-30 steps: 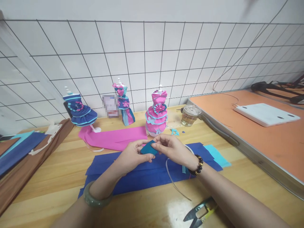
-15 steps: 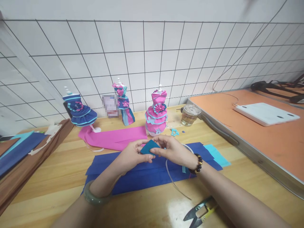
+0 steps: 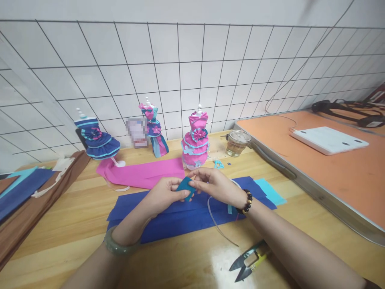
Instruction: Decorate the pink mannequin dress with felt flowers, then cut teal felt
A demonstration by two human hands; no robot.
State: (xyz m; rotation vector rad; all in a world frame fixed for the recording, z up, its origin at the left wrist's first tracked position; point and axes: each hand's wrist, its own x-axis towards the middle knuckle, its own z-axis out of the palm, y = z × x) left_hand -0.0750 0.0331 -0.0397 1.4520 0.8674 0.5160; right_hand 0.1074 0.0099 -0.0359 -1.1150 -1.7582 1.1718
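Observation:
A small folded piece of teal paper or fabric (image 3: 185, 187) is held between both hands above a dark blue sheet (image 3: 186, 224). My left hand (image 3: 165, 192) pinches its left and lower edge, thumb on top. On its right side, my right hand (image 3: 212, 185) grips it with thumb and fingertips. Under my right wrist a thin pale strip (image 3: 218, 226) curves over the blue sheet. Beyond my hands lies a pink sheet (image 3: 144, 174). Thread snips (image 3: 246, 263) with a yellow handle lie near my right forearm.
Three miniature dress forms stand along the tiled wall: a blue one (image 3: 100, 140), a multicoloured one (image 3: 156, 130) and a pink one (image 3: 195, 140). A lidded cup (image 3: 237, 143) of liquid is at right, beside a raised orange surface (image 3: 315, 168). Brown fabric (image 3: 45, 192) lies left.
The teal piece has turned and looks narrower between my fingers, which have shifted on it. The whole view has moved slightly; the things on the table lie as before.

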